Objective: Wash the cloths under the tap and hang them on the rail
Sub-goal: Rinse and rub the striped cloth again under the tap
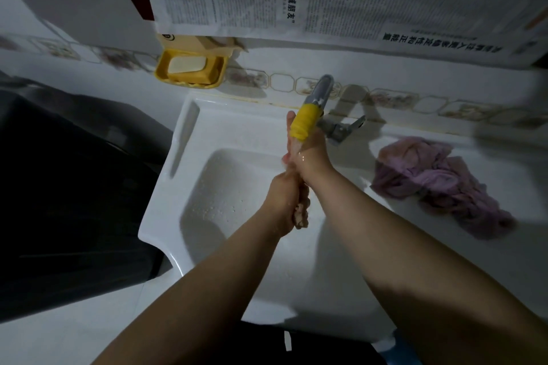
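Pink cloth (301, 212) gripped by both hands under tap (303, 123); purple cloth (439, 184) beside.

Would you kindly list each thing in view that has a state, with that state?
Left hand: grips small pinkish cloth over the basin.
Right hand: raised under the tap's yellow nozzle; grip unclear.
Purple cloth: crumpled on sink ledge.
Soap dish: holds a soap bar.

A small pinkish cloth (301, 210), bunched and wet, is held over the basin beneath the yellow-tipped tap (308, 118). A second, mauve cloth (439, 181) is left crumpled on the sink's right ledge.
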The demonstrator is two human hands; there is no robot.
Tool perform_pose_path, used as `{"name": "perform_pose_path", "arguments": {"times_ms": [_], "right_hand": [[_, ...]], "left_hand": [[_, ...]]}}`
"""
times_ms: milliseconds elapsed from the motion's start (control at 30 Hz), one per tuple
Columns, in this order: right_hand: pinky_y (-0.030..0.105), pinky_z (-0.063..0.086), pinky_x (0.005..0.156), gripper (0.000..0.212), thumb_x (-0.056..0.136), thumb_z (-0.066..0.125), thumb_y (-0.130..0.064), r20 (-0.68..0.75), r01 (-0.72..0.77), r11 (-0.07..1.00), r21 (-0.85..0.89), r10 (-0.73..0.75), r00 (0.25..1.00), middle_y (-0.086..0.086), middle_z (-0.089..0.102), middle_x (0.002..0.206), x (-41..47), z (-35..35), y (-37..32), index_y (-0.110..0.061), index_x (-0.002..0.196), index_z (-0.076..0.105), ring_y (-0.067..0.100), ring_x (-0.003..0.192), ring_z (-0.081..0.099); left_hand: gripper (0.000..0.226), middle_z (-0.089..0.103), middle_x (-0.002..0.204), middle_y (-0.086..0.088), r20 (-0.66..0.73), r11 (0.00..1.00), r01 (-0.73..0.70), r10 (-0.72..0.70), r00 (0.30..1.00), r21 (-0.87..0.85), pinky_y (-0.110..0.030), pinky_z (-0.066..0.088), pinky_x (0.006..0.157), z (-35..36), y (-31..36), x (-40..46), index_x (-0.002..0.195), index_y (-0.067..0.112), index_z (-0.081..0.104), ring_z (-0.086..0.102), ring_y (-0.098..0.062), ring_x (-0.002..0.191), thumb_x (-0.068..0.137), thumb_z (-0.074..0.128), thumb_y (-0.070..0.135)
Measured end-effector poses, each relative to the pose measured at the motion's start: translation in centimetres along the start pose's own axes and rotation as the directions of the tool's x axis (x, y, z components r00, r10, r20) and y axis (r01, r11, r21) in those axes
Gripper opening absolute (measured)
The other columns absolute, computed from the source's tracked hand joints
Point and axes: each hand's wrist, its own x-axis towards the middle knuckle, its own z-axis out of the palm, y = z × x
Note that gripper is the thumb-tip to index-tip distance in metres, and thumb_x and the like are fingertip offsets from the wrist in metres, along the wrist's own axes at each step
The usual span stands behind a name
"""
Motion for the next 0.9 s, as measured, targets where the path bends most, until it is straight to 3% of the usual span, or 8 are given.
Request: {"name": "perform_pose_path", "arguments": {"times_ms": [133, 233, 300, 400, 467, 533, 700, 900], "right_hand": [[0.015, 0.041, 0.042, 0.031, 0.1, 0.041, -0.02, -0.084, -0.042, 0.995, 0.09, 0.049, 0.995, 0.019, 0.062, 0.099, 0.8, -2.9, -0.8, 0.003, 0.115, 0.056, 0.022, 0.07, 0.056], [0.014, 0.039, 0.041, 0.026, 0.099, 0.046, -0.031, -0.054, -0.016, 0.988, 0.154, 0.025, 0.998, 0.001, 0.06, 0.07, 0.9, -5.1, -1.2, -0.01, 0.09, 0.058, 0.002, 0.049, 0.059], [0.015, 0.04, 0.041, 0.021, 0.098, 0.047, -0.02, 0.029, 0.016, 0.993, 0.116, -0.019, 0.999, -0.002, 0.055, 0.067, 0.0, -4.8, -0.5, -0.018, 0.079, 0.053, 0.006, 0.047, 0.055], [0.027, 0.051, 0.069, 0.009, 0.095, 0.051, -0.019, 0.183, 0.085, 0.993, 0.084, -0.1, 0.978, 0.006, 0.064, 0.096, -2.3, -1.4, 1.6, -0.021, 0.097, 0.059, 0.019, 0.086, 0.061], [0.033, 0.046, 0.095, 0.029, 0.093, 0.049, -0.041, 0.201, 0.13, 0.989, 0.073, -0.142, 0.969, 0.006, 0.057, 0.126, -3.8, 0.4, 2.5, -0.033, 0.118, 0.059, 0.018, 0.113, 0.056], [0.029, 0.045, 0.092, 0.029, 0.094, 0.045, -0.046, 0.13, 0.118, 0.988, 0.098, -0.13, 0.983, 0.001, 0.06, 0.117, -4.4, 0.3, 2.3, -0.031, 0.109, 0.065, 0.014, 0.109, 0.057], [0.027, 0.043, 0.065, 0.028, 0.094, 0.048, -0.018, -0.034, 0.003, 0.976, 0.217, 0.005, 0.999, -0.003, 0.057, 0.068, -3.1, -1.1, 0.8, -0.017, 0.067, 0.053, 0.014, 0.067, 0.055], [0.02, 0.039, 0.05, 0.036, 0.099, 0.041, -0.026, -0.067, -0.12, 0.856, 0.502, 0.176, 0.982, -0.003, 0.046, 0.057, -0.2, -2.4, -0.3, -0.019, 0.064, 0.042, 0.01, 0.049, 0.045]], "left_hand": [[0.04, 0.042, 0.065, -0.005, 0.19, 0.995, -0.004, -0.015, 0.982, 0.098, -0.022, 0.038, 0.041, -2.9, 1.1, -0.2, 0.088, 0.012, 0.049, 0.037, -0.012, 0.037, 0.093, 0.05, 0.051], [0.02, 0.053, 0.06, -0.008, 0.286, 0.966, -0.002, 0.078, 0.955, -0.259, -0.026, 0.046, 0.041, -5.1, 1.6, 0.5, 0.119, 0.008, 0.044, 0.05, -0.016, 0.039, 0.101, 0.038, 0.014], [0.032, 0.05, 0.051, -0.004, 0.244, 0.902, 0.007, 0.109, 0.964, -0.432, -0.021, 0.042, 0.038, -5.4, 1.5, 1.5, 0.109, 0.01, 0.054, 0.047, -0.015, 0.039, 0.104, 0.023, 0.013], [0.039, 0.047, 0.043, 0.001, 0.097, 0.884, 0.02, 0.029, 0.995, -0.467, -0.019, 0.032, 0.038, -3.4, 2.4, 1.5, 0.081, 0.017, 0.055, 0.044, -0.013, 0.035, 0.104, 0.024, 0.024], [0.035, 0.058, 0.058, -0.001, 0.048, 0.954, -0.055, 0.073, 0.996, -0.295, -0.032, 0.053, 0.07, -1.7, 2.9, 0.6, 0.079, 0.017, 0.051, 0.056, -0.015, 0.059, 0.103, 0.029, 0.03], [0.034, 0.05, 0.072, -0.003, 0.024, 0.983, -0.092, 0.097, 0.995, -0.158, -0.041, 0.041, 0.1, -0.2, 2.8, 0.2, 0.079, 0.018, 0.047, 0.051, -0.023, 0.079, 0.104, 0.028, 0.031], [0.04, 0.051, 0.058, -0.007, -0.049, 0.95, -0.248, 0.261, 0.964, 0.189, -0.018, 0.04, 0.04, 0.3, 2.8, 0.2, 0.08, 0.007, 0.052, 0.053, -0.017, 0.05, 0.105, 0.03, 0.029], [0.042, 0.046, 0.054, 0.0, 0.073, 0.766, -0.452, 0.475, 0.877, 0.457, -0.019, 0.033, 0.04, 1.0, 2.5, -1.9, 0.096, 0.0, 0.057, 0.041, -0.01, 0.04, 0.103, 0.026, 0.028]]}}
